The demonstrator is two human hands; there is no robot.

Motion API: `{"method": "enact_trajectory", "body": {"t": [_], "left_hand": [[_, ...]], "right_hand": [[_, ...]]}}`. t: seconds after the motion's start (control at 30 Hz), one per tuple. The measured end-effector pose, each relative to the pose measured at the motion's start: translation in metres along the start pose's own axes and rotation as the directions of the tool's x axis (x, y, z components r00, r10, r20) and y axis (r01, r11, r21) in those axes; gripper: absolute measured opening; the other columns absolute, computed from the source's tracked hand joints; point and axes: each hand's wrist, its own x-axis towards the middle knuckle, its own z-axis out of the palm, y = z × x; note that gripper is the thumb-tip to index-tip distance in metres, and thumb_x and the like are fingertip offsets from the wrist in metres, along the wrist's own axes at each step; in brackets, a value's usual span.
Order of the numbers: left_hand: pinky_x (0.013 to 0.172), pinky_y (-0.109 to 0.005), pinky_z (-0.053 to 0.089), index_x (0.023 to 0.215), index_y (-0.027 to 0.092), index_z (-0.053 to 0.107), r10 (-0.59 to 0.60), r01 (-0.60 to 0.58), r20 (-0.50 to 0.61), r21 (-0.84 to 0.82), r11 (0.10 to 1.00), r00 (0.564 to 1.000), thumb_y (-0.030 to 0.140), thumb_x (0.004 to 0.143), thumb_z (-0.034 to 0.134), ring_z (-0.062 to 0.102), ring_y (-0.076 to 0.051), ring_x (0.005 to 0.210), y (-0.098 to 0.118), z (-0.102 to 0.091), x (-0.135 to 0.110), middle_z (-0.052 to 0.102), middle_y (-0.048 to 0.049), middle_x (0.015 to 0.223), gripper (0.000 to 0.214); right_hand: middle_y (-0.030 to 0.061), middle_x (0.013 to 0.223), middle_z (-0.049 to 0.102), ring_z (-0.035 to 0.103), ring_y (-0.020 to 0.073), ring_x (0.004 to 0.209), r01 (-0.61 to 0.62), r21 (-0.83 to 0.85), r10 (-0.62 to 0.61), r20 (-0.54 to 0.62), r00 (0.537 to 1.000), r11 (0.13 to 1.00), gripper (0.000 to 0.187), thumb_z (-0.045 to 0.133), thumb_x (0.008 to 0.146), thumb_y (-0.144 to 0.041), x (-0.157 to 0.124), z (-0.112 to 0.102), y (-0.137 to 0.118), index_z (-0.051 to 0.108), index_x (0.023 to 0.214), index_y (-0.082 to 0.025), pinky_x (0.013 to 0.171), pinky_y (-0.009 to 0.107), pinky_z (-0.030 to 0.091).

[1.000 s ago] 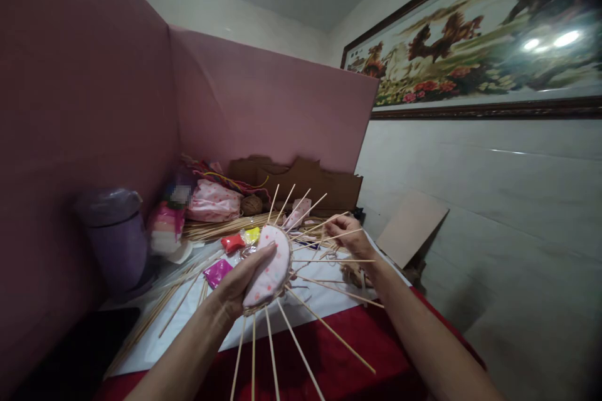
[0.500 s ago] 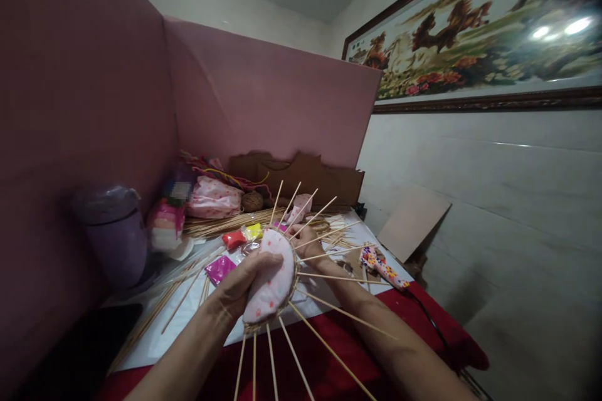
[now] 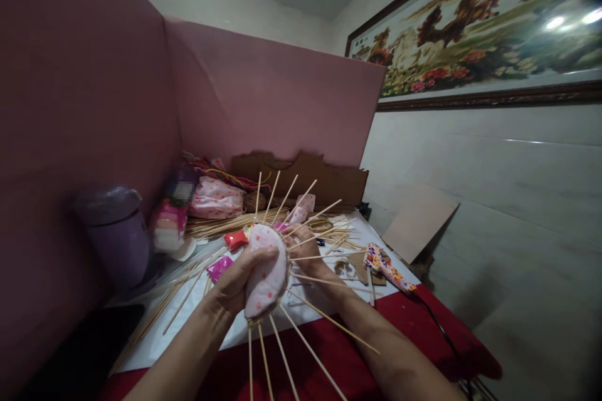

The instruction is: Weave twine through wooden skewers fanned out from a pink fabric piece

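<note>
My left hand [image 3: 235, 285] grips a padded oval base [image 3: 266, 269] covered in white cloth with pink dots, held on edge above the table. Thin wooden sticks [image 3: 305, 351] fan out from its rim in all directions. My right hand [image 3: 301, 247] is behind the base, among the upper sticks, with its fingers curled at the rim; what they pinch is hidden.
A white sheet [image 3: 188, 319] lies on a red tablecloth [image 3: 348, 351]. A bundle of sticks [image 3: 221, 223], a pink bag [image 3: 214, 198], a twine ball [image 3: 253, 200], red [image 3: 235, 239] and magenta packets [image 3: 217, 268], a flowered tool [image 3: 388, 268], cardboard [image 3: 324, 182] and a purple lidded bin [image 3: 113, 232] stand around. Pink partitions close the left and back.
My right hand has drawn back from the far side of the table to the rim of the base. The base has turned slightly and shifted left.
</note>
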Motion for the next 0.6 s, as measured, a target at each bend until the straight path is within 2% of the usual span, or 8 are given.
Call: {"method": "enact_trajectory", "body": {"t": [0.03, 0.07, 0.13, 0.2, 0.27, 0.37, 0.47, 0.6], "left_hand": [[0.051, -0.025, 0.052, 0.079, 0.007, 0.061, 0.019, -0.019, -0.023, -0.002, 1.000, 1.000, 0.013, 0.069, 0.061, 0.064, -0.018, 0.052, 0.002, -0.002, 0.001, 0.069, -0.0096, 0.062, 0.012], [0.050, -0.025, 0.051, 0.077, 0.007, 0.062, 0.034, -0.034, -0.053, -0.006, 0.999, 0.998, 0.014, 0.069, 0.061, 0.063, -0.017, 0.051, 0.005, -0.004, 0.002, 0.069, -0.0095, 0.062, 0.011], [0.048, -0.024, 0.050, 0.075, 0.008, 0.062, 0.047, -0.049, -0.112, -0.018, 0.999, 0.993, 0.014, 0.069, 0.061, 0.062, -0.016, 0.049, 0.009, -0.008, 0.004, 0.069, -0.0085, 0.061, 0.009], [0.048, -0.024, 0.050, 0.073, 0.008, 0.062, 0.039, -0.044, -0.145, -0.028, 0.999, 0.989, 0.013, 0.068, 0.061, 0.062, -0.016, 0.048, 0.010, -0.011, 0.006, 0.068, -0.0078, 0.060, 0.007], [0.048, -0.024, 0.050, 0.073, 0.008, 0.062, 0.017, -0.019, -0.135, -0.016, 1.000, 0.991, 0.013, 0.068, 0.061, 0.062, -0.016, 0.048, 0.010, -0.011, 0.007, 0.068, -0.0082, 0.060, 0.007], [0.046, -0.023, 0.049, 0.071, 0.007, 0.063, 0.014, -0.013, -0.112, 0.015, 1.000, 0.994, 0.013, 0.068, 0.062, 0.061, -0.016, 0.047, 0.007, -0.010, 0.007, 0.068, -0.0082, 0.059, 0.007], [0.047, -0.023, 0.050, 0.072, 0.007, 0.063, 0.031, -0.028, -0.125, 0.023, 0.999, 0.992, 0.013, 0.067, 0.063, 0.061, -0.015, 0.048, 0.006, -0.009, 0.007, 0.068, -0.0079, 0.060, 0.008], [0.049, -0.024, 0.050, 0.073, 0.008, 0.063, 0.023, -0.020, -0.149, 0.020, 1.000, 0.989, 0.014, 0.067, 0.063, 0.061, -0.015, 0.049, 0.005, -0.011, 0.009, 0.068, -0.0074, 0.060, 0.009]], "right_hand": [[0.0059, 0.093, 0.064, 0.054, 0.0205, 0.089, 0.035, 0.174, -0.031, -0.025, 0.999, 0.984, 0.013, 0.055, 0.078, -0.027, -0.001, -0.005, 0.001, 0.065, 0.084, -0.023, 0.076, 0.031, 0.042], [0.0052, 0.093, 0.063, 0.054, 0.0197, 0.087, 0.064, 0.375, -0.053, -0.039, 0.998, 0.925, 0.012, 0.057, 0.076, -0.027, -0.002, -0.010, 0.003, 0.065, 0.084, -0.022, 0.076, 0.031, 0.042], [0.0028, 0.085, 0.063, 0.055, 0.0172, 0.079, 0.042, 0.690, -0.058, 0.000, 0.998, 0.723, 0.012, 0.061, 0.073, -0.027, -0.004, -0.020, 0.004, 0.065, 0.084, -0.022, 0.073, 0.029, 0.042], [-0.0001, 0.074, 0.062, 0.054, 0.0143, 0.069, -0.016, 0.841, -0.036, 0.042, 0.998, 0.540, 0.012, 0.067, 0.069, -0.026, -0.006, -0.027, 0.002, 0.066, 0.080, -0.022, 0.069, 0.027, 0.042], [-0.0018, 0.069, 0.061, 0.053, 0.0124, 0.063, -0.035, 0.901, -0.011, 0.044, 0.999, 0.431, 0.015, 0.071, 0.064, -0.026, -0.007, -0.031, 0.000, 0.067, 0.078, -0.022, 0.065, 0.025, 0.042], [-0.0019, 0.068, 0.061, 0.051, 0.0114, 0.060, -0.016, 0.923, -0.015, 0.024, 1.000, 0.385, 0.014, 0.074, 0.061, -0.026, -0.008, -0.033, -0.005, 0.069, 0.073, -0.021, 0.064, 0.025, 0.042], [-0.0010, 0.068, 0.061, 0.050, 0.0113, 0.059, -0.013, 0.919, -0.028, 0.026, 0.999, 0.393, 0.008, 0.074, 0.061, -0.024, -0.008, -0.033, -0.007, 0.068, 0.066, -0.020, 0.063, 0.026, 0.041], [-0.0004, 0.065, 0.061, 0.049, 0.0118, 0.057, -0.035, 0.916, 0.015, 0.031, 0.999, 0.401, 0.008, 0.075, 0.059, -0.022, -0.007, -0.034, -0.006, 0.070, 0.065, -0.021, 0.059, 0.027, 0.040]]}}
